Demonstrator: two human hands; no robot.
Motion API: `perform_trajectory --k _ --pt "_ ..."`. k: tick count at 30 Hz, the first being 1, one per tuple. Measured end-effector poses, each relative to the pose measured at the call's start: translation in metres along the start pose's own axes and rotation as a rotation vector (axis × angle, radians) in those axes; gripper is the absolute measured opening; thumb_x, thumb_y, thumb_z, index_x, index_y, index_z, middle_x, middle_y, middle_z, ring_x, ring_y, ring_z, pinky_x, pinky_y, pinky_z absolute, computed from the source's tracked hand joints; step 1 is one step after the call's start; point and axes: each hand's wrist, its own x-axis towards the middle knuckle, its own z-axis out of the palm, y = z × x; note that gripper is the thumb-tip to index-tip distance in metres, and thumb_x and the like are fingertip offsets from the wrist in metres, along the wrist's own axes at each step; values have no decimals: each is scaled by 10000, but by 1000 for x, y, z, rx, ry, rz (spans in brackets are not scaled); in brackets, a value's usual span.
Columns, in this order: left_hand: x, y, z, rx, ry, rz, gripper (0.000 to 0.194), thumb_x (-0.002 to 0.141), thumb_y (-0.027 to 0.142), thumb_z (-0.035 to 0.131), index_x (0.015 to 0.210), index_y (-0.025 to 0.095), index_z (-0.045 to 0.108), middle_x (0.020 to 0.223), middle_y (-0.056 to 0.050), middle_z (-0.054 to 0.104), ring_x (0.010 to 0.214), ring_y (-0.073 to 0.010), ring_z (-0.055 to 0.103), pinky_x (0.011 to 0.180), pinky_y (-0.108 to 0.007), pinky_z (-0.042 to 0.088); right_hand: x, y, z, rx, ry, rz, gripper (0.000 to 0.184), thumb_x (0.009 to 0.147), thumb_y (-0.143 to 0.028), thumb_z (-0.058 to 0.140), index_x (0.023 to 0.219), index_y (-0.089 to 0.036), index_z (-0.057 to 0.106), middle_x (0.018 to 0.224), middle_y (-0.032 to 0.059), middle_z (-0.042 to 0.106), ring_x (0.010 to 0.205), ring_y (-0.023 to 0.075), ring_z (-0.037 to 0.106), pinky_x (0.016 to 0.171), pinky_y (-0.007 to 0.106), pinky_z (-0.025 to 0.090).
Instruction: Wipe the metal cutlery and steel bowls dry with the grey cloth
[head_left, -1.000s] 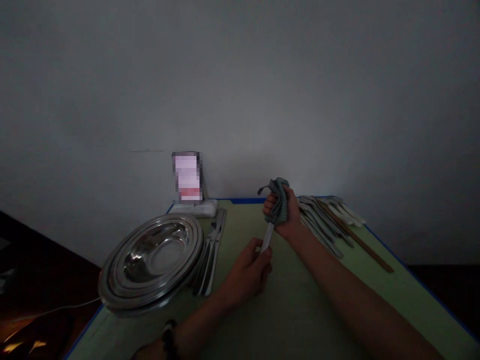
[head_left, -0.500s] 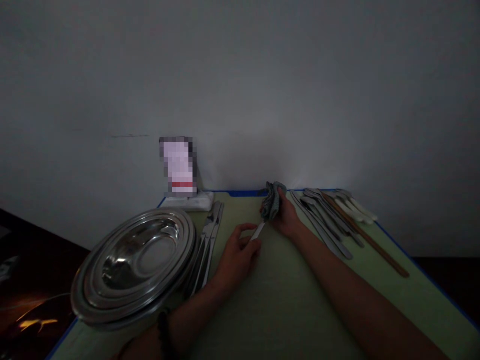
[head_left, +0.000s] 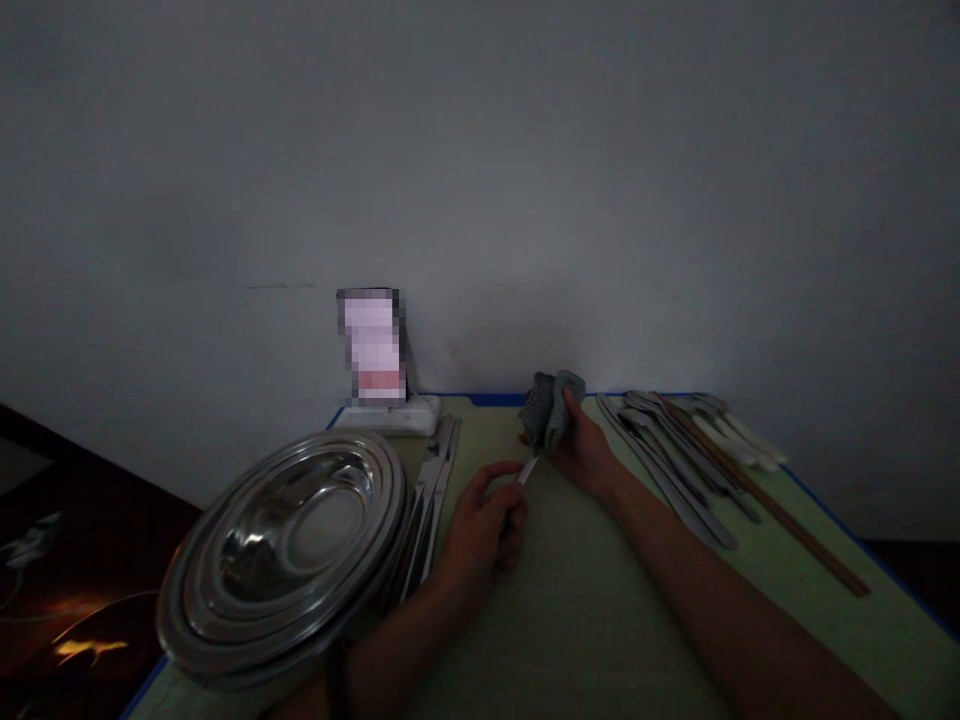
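Over the middle of the table, my left hand [head_left: 487,515] is closed on the flat metal handle [head_left: 529,467] of a piece of cutlery. Its far end is hidden inside a grey-green checked cloth [head_left: 553,405], so I cannot tell which kind it is. My right hand [head_left: 585,450] grips that cloth, folded around the hidden end. Left of my left hand lie several metal knives [head_left: 431,485], side by side. To the right of my right arm are several pieces of metal cutlery [head_left: 675,470], spoons among them.
Stacked steel plates [head_left: 176,600] fill the table's left side. Behind them a phone [head_left: 376,345] with a blurred screen stands on a white base [head_left: 405,415], near the wall [head_left: 525,200]. Wooden chopsticks [head_left: 787,530] and white-handled cutlery [head_left: 750,440] lie at the right.
My left hand has turned a little and its fingers have curled further around the handle. The cloth has shifted its folds in my right hand. The whole view has moved slightly.
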Motion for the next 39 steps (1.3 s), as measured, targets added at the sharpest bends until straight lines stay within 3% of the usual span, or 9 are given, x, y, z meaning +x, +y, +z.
perform_trajectory --k 6,11,15,24,28,30,32,35,39 --pt "5 -1 2 73 -55 39 358 744 315 522 1079 209 450 511 116 380 335 -31 245 347 -155 160 2 1 1 48 23 -30 263 796 -405 561 817 -153 633 666 30 668 564 153 606 544 291 528" --pt "8 -1 5 99 -78 35 369 761 310 508 1110 219 429 516 119 361 346 -35 238 354 -159 172 2 -1 4 46 68 -39 337 875 -406 425 802 -145 625 655 37 668 544 142 602 535 287 526" --pt "2 -1 7 167 -57 50 402 756 302 508 1140 231 413 539 111 365 373 -46 279 371 -162 191 3 -1 3 30 66 -20 297 880 -367 430 814 -152 625 643 23 667 553 142 605 563 291 528" --pt "2 -6 2 397 -155 71 457 790 355 484 1204 188 384 610 69 454 466 -89 393 446 -202 312 6 -2 3 -18 52 52 278 877 -346 436 832 -152 631 642 21 672 640 147 631 624 265 513" --pt "-1 -7 0 474 -148 116 423 821 344 461 1217 203 409 781 -3 562 721 -154 544 673 -265 436 6 2 5 12 123 32 233 820 -369 525 805 -168 640 663 19 678 675 150 637 635 256 508" --pt "-3 -5 0 520 -116 178 403 805 318 491 1189 200 454 973 -51 584 934 -188 542 832 -291 410 6 5 6 27 172 23 252 836 -365 496 821 -163 646 659 20 678 686 153 639 637 259 508" --pt "-3 -5 0 526 -85 192 387 792 313 507 1160 197 487 1036 -66 583 999 -207 527 857 -296 396 5 7 7 24 191 23 277 858 -355 458 847 -154 649 657 22 679 686 152 640 637 262 507" --pt "-1 -8 0 463 -91 135 393 792 338 500 1160 201 482 843 -29 600 781 -177 558 682 -268 429 4 7 7 10 164 11 277 858 -358 463 854 -152 649 660 15 680 670 143 637 634 257 503" --pt "3 -12 3 335 -127 70 422 774 332 489 1169 198 429 559 79 434 469 -94 377 445 -195 292 4 4 8 -18 168 4 302 876 -350 434 788 -149 642 602 9 662 640 135 627 634 253 503"
